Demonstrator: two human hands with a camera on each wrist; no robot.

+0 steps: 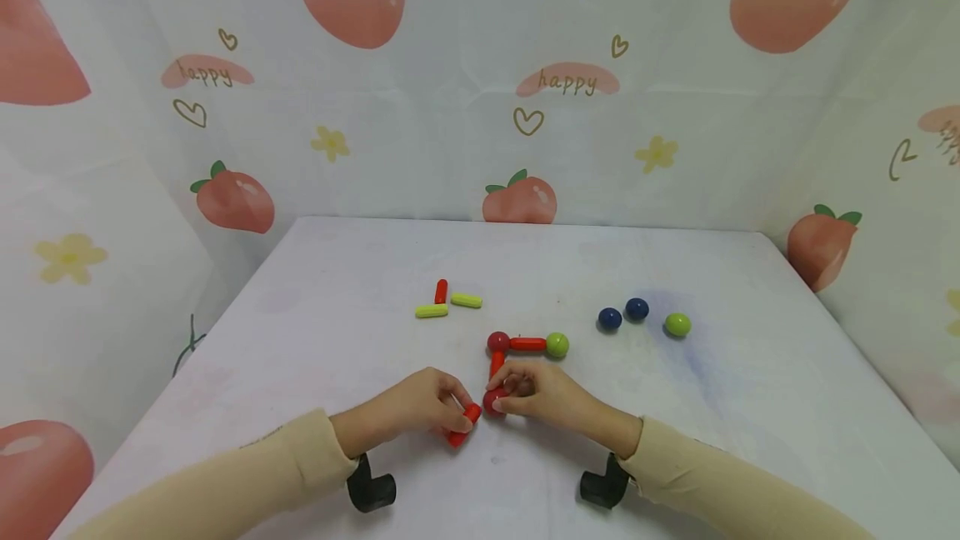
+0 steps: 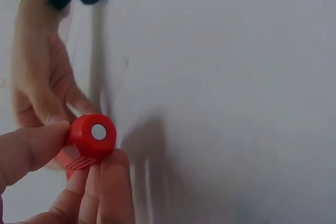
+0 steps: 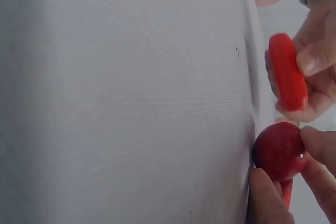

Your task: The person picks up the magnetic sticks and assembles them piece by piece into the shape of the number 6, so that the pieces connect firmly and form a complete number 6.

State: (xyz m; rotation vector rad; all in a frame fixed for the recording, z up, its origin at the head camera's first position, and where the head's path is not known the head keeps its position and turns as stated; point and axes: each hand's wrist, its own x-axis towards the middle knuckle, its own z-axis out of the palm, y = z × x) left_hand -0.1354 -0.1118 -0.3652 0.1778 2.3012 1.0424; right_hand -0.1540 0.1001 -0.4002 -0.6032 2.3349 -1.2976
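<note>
Between thumb and fingers my left hand [image 1: 429,403] pinches a red magnetic rod [image 1: 464,426]; in the left wrist view its end shows a round silvery disc. My right hand [image 1: 542,395] grips a dark red ball [image 3: 280,151] at the near end of a joined shape. From that ball another red rod [image 1: 497,363] runs back to a second red ball [image 1: 498,342]. A further red rod [image 1: 528,345] leads right from there to a green ball [image 1: 557,345]. In the right wrist view, the held rod is close to the gripped ball but apart from it.
Farther back on the white table [image 1: 337,273] lie a loose red rod [image 1: 441,291] and two yellow-green rods [image 1: 467,301]. To the right sit two dark blue balls [image 1: 637,309] and a green ball [image 1: 678,324]. A printed cloth [image 1: 420,107] hangs behind.
</note>
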